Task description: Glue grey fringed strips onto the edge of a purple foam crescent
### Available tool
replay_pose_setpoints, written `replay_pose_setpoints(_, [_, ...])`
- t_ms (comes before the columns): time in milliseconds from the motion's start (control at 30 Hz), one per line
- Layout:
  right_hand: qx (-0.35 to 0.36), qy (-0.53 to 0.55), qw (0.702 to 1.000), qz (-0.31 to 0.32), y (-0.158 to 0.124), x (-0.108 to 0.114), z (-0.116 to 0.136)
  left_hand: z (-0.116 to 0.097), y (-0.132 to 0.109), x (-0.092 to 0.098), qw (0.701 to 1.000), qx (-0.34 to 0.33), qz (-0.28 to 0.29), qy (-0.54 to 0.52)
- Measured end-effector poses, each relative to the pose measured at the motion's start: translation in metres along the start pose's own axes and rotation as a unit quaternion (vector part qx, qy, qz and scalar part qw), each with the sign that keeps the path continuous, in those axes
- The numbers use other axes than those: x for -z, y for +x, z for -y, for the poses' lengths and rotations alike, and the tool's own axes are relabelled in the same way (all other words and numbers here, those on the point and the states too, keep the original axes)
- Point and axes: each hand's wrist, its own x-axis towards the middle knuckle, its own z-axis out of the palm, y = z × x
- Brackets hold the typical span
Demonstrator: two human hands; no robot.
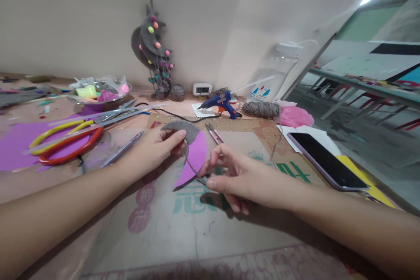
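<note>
A purple crescent of craft foam (195,157) lies on a flattened cardboard sheet (170,223), its top partly wrapped in grey yarn (182,127). My left hand (154,146) grips the crescent's upper end, thumb pressed on the wrapped part. My right hand (234,175) pinches a strand of grey yarn (190,164) that runs across the foam's lower edge. Small thread snips (214,133) rest just beyond my right fingers.
Red and yellow scissors (67,140) lie on purple foam (15,144) at left, with a bowl of bits (98,92) behind. A blue glue gun (221,103), yarn ball (260,108), pink bag (294,117) and dark phone (326,162) sit to the right. A decorated grey ornament (152,48) stands by the wall.
</note>
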Motion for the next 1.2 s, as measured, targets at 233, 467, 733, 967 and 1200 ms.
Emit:
replay_pose_setpoints(233, [0.108, -0.073, 0.987, -0.090, 0.012, 0.007, -0.009, -0.002, -0.002, 0.001, 0.999, -0.011, 0.011, 0.034])
replay_pose_setpoints(467, [0.334, -0.400, 0.811, -0.266, 0.015, 0.016, -0.003, -0.008, -0.005, 0.000, 0.993, -0.019, 0.044, 0.107])
replay_pose_setpoints(733, [0.311, -0.297, 0.830, -0.356, 0.029, 0.024, -0.004, -0.013, -0.007, -0.002, 0.992, -0.005, 0.049, 0.115])
replay_pose_setpoints(967, [0.245, -0.280, 0.881, -0.292, 0.030, 0.040, -0.016, -0.004, -0.002, 0.002, 0.995, 0.013, 0.040, 0.087])
replay_pose_setpoints(1200, [0.229, -0.316, 0.883, -0.262, 0.033, 0.039, -0.015, -0.012, -0.003, 0.002, 0.998, 0.031, 0.024, 0.058])
